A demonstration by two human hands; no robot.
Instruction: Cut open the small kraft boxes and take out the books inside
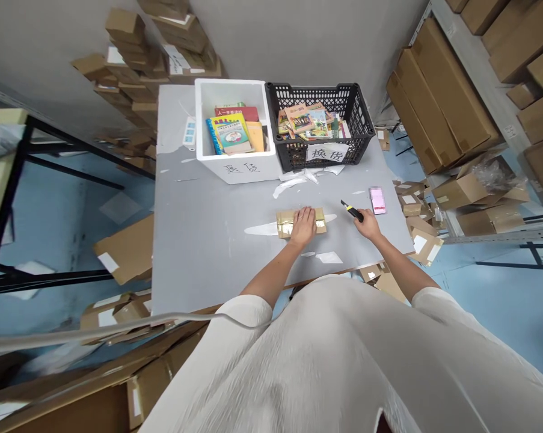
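Note:
A small cardboard box (284, 224) with shiny tape lies on the grey table in front of me. My left hand (303, 226) holds it from above, fingers laid across its top toward the far edge. To the right, my right hand (367, 225) is wrapped round a black and yellow utility knife (354, 211). The knife's blade points up and left, apart from the box. A phone (377, 200) with a lit pinkish screen lies just beyond my right hand.
A white foam box (235, 169) and a black plastic crate (365, 129), both holding books, stand at the table's (199, 240) back. Paper scraps (329, 257) lie near the small box. Cardboard boxes (131, 240) crowd the floor; shelving (483, 72) with cartons stands right.

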